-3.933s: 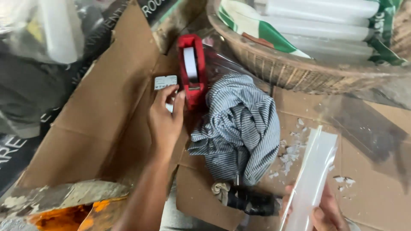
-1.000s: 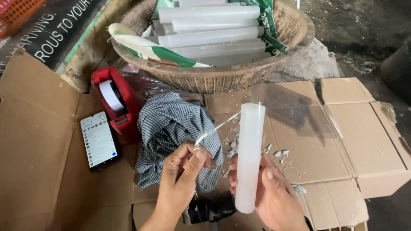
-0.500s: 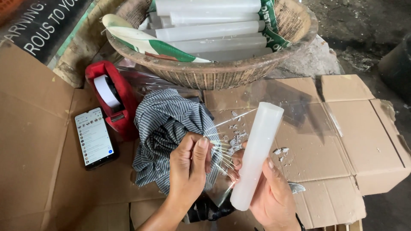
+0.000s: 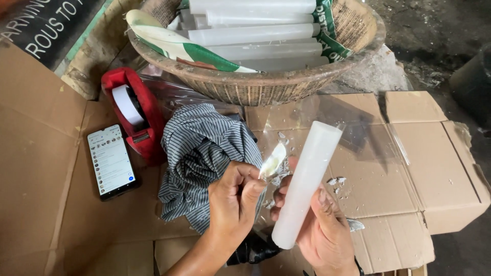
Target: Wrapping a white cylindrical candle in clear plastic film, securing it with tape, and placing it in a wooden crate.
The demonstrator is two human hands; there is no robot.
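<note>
Fingers pinched on film, fingers wrapped on a cylinder.
My left hand point(image 4: 232, 197) nips the clear plastic film point(image 4: 272, 161) at its one o'clock; my right hand point(image 4: 319, 225) grips the white cylinder point(image 4: 306, 184), tilted toward one o'clock, touching the film, above the cardboard point(image 4: 440, 168).

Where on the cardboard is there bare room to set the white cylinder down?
Bare cardboard lies left of the phone, and more on the flaps at right. The middle is crowded: tape dispenser, striped cloth, white chips and clear film below the basket. The left hand pinches film; the right hand holds the cylinder.
</note>
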